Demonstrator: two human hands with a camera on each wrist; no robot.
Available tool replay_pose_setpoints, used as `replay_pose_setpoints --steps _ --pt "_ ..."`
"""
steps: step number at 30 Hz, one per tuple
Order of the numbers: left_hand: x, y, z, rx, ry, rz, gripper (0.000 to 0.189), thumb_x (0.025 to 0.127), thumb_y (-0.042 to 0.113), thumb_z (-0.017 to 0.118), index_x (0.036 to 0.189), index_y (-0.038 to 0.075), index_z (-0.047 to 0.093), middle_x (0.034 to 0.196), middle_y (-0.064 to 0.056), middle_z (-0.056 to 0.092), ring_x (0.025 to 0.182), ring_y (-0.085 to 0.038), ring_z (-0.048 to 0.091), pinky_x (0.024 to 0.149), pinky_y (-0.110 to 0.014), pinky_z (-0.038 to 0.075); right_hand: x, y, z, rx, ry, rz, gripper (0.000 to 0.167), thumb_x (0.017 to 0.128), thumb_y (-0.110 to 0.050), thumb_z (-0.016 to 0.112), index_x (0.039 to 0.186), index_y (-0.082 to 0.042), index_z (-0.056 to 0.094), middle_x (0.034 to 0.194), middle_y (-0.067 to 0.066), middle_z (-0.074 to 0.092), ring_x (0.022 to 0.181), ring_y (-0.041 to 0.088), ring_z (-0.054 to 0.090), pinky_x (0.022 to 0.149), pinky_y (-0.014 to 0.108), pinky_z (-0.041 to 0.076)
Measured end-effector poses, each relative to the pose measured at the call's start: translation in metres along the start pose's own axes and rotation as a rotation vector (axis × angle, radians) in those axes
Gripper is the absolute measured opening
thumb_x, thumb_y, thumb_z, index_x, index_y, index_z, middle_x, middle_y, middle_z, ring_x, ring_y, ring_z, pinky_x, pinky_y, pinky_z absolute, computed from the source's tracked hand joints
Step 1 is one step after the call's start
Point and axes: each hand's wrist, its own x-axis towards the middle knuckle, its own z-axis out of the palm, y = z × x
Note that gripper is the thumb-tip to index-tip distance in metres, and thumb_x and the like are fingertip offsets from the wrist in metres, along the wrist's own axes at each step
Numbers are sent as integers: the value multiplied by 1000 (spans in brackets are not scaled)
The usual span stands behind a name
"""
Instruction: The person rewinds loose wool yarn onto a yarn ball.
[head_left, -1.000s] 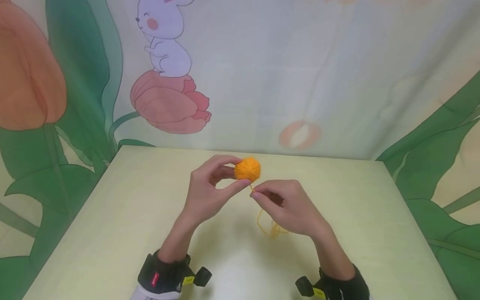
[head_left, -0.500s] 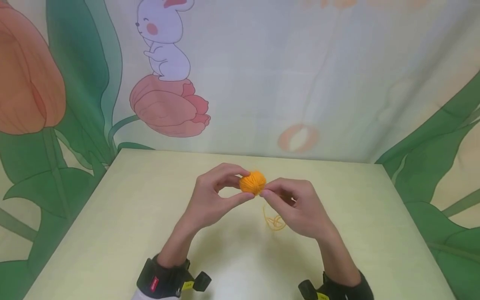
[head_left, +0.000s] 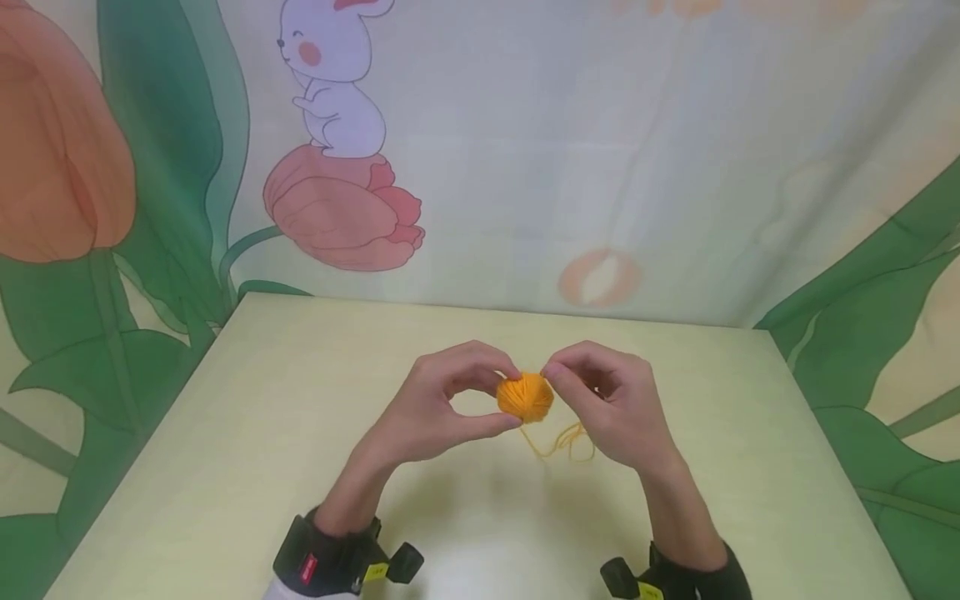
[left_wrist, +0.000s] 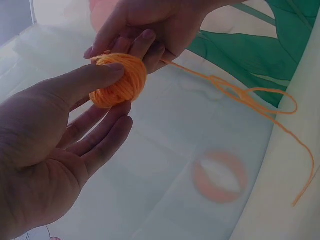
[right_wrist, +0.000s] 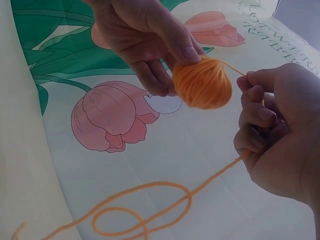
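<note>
An orange ball of yarn (head_left: 526, 397) is held above the table between the thumb and fingers of my left hand (head_left: 442, 408). Right beside it, my right hand (head_left: 611, 400) pinches the yarn strand between thumb and forefinger, its other fingers curled in. In the right wrist view a short taut length of strand (right_wrist: 234, 68) runs from the ball (right_wrist: 203, 85) to those fingertips. A loose tail of yarn (right_wrist: 215, 176) leaves the lower side of that hand in loops; the left wrist view shows its free end (left_wrist: 295, 202).
Below the hands lies a pale yellow table (head_left: 225, 433). Behind it hangs a curtain (head_left: 487, 167) printed with tulips, leaves and a rabbit. Each wrist wears a black band, the left one (head_left: 326, 554) with a small camera.
Both hands and the ball have shifted right and toward the person. My right hand has gone from below the ball to its upper right side, carrying the strand around.
</note>
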Motion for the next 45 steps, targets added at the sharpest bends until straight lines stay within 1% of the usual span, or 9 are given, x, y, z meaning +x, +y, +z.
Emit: replay_pose_setpoints --steps 6,11,13,18,23,27,30,36,45 --pt "2 5 0 -55 -73 34 49 86 -2 96 128 11 75 123 -7 78 106 -18 82 98 -40 72 1 6 1 -5 -4 -1 4 104 4 75 103 6 78 85 13 75 63 13 58 55 19 54" --pt "1 7 1 -99 -65 76 49 86 -5 95 128 8 74 122 -10 78 106 -20 82 97 -41 73 1 12 2 -12 -1 29 6 105 2 74 102 6 78 84 12 74 63 12 56 55 20 52" --pt "1 7 2 -115 -51 95 50 86 -7 94 128 7 73 123 -12 77 107 -21 81 98 -42 72 1 14 3 -5 -6 51 6 105 4 72 103 5 78 84 12 74 63 12 57 57 19 54" --pt "2 8 4 -135 7 121 52 84 -12 93 128 4 71 127 -16 74 111 -22 79 99 -43 72 2 20 6 24 -34 116 9 106 5 71 106 3 79 89 15 76 67 13 64 66 20 63" --pt "2 10 6 -101 101 115 50 83 -12 93 125 4 72 134 -20 74 112 -21 80 99 -40 72 4 24 9 37 -67 175 9 109 3 69 110 5 78 92 18 77 69 16 65 69 21 64" --pt "2 11 5 -72 167 99 50 82 -12 94 125 4 72 135 -19 78 112 -20 82 99 -38 72 5 22 13 -25 -104 244 11 109 1 69 113 2 80 93 15 77 71 18 63 68 21 60" --pt "1 11 4 -57 214 86 51 83 -11 95 126 3 72 133 -18 80 107 -20 83 99 -37 71 4 19 17 -60 -136 275 12 110 -1 68 112 0 79 84 11 70 68 16 56 61 22 52" --pt "0 9 1 -15 294 59 52 84 -8 95 130 4 73 132 -16 81 97 -19 84 102 -34 70 2 17 22 -92 -195 226 11 110 -2 68 110 -6 79 73 1 57 58 8 43 53 22 39" --pt "2 4 -2 41 389 33 55 86 -6 95 135 6 74 130 -12 81 96 -18 84 99 -31 71 0 11 24 -170 -217 125 12 109 -8 73 101 -11 81 70 -4 58 58 2 46 54 20 43"
